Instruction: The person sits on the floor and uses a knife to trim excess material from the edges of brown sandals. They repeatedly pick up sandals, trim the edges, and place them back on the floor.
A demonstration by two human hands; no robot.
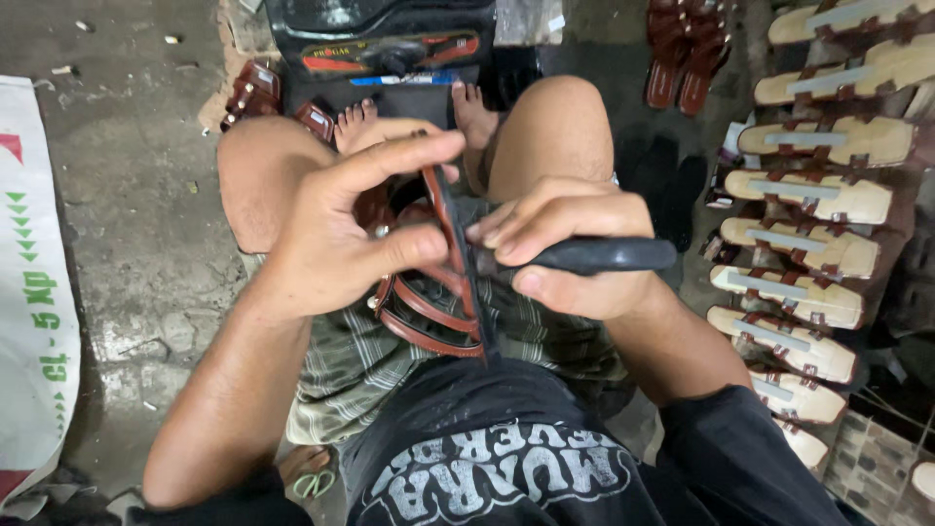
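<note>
You are sitting on the concrete floor point(146, 214), knees up, and working over your lap. Your left hand point(341, 234) is gripping a brown strapped sandal point(433, 292), held on edge between your knees; thumb and forefinger are closing round its upper strap, the other fingers curling behind it. Your right hand point(575, 248) is wrapping firmly round the black handle of a tool point(604, 255), with the handle sticking out to the right; the working end is touching the sandal's edge, though its tip is hidden behind the fingers.

Far from you, just past your feet, a black machine point(385, 39) is standing, with a couple of dark brown sandals point(255, 90) lying beside it on its left. Along the right side, a row of tan-soled sandals with brown straps point(808, 195) is running from near to far. More dark brown sandals point(687, 54) are lying at the far right. A white sack with green print point(34, 292) is lying along the left edge.
</note>
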